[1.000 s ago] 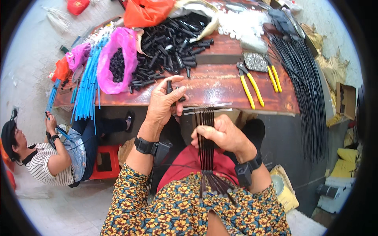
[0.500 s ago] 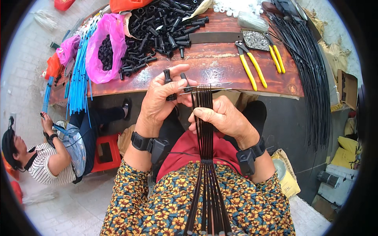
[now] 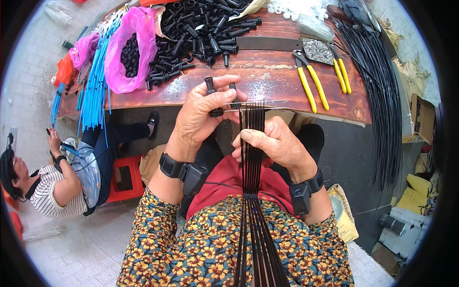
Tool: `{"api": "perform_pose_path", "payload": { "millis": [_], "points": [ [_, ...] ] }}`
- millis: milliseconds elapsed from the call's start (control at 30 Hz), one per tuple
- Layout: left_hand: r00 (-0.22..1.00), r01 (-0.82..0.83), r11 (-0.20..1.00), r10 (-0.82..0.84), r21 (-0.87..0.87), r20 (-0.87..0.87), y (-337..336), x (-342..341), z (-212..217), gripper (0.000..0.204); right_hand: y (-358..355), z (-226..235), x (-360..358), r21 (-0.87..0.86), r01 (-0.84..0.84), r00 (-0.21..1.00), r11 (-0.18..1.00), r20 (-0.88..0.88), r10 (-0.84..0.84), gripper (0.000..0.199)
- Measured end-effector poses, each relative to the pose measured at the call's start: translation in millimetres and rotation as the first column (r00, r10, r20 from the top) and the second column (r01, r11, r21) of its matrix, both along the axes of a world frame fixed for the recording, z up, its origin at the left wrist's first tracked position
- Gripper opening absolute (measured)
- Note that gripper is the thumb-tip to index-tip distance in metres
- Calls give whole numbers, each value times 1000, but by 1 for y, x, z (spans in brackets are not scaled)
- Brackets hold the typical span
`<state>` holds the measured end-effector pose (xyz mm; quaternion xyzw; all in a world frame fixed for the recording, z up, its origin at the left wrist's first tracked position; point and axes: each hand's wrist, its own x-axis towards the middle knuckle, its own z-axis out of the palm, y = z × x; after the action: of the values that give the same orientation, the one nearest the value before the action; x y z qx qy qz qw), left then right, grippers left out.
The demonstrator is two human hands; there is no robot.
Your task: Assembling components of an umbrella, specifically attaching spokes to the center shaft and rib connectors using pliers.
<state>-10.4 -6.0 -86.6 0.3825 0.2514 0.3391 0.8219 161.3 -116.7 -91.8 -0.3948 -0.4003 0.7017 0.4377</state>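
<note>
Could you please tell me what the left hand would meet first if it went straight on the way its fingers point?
Heading rightward, the left hand would probably first meet the top ends of the thin black rods gripped by the right hand, though depth is unclear.

Open tabletop between left hand and pliers; black fittings, flat bar beyond.

You hold a row of thin black rods, spreading toward you, tips pointing away. Two thin pale strips cross the row near its tips. Left of the row, you grip a flared black fitting, slightly tilted; a partly hidden black piece sits nearer the row.
</note>
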Motion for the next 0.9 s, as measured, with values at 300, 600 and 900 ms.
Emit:
{"api": "perform_pose_path", "payload": {
  "millis": [300, 600, 900],
  "points": [
    [999, 41, 999, -40, 23, -35, 3, -5, 7, 45, 0, 3, 1, -10, -11, 999, 1000, 36, 11, 29],
    [1000, 12, 999, -12, 35, 4, 3, -4, 8, 40, -1, 2, -1, -5, 6, 1000, 1000, 12, -6, 29],
    [999, 4, 999, -2, 42, -37, 0, -5, 9, 39, -1, 4, -1, 3, 10, 999, 1000, 33, -10, 30]
  ]
}}
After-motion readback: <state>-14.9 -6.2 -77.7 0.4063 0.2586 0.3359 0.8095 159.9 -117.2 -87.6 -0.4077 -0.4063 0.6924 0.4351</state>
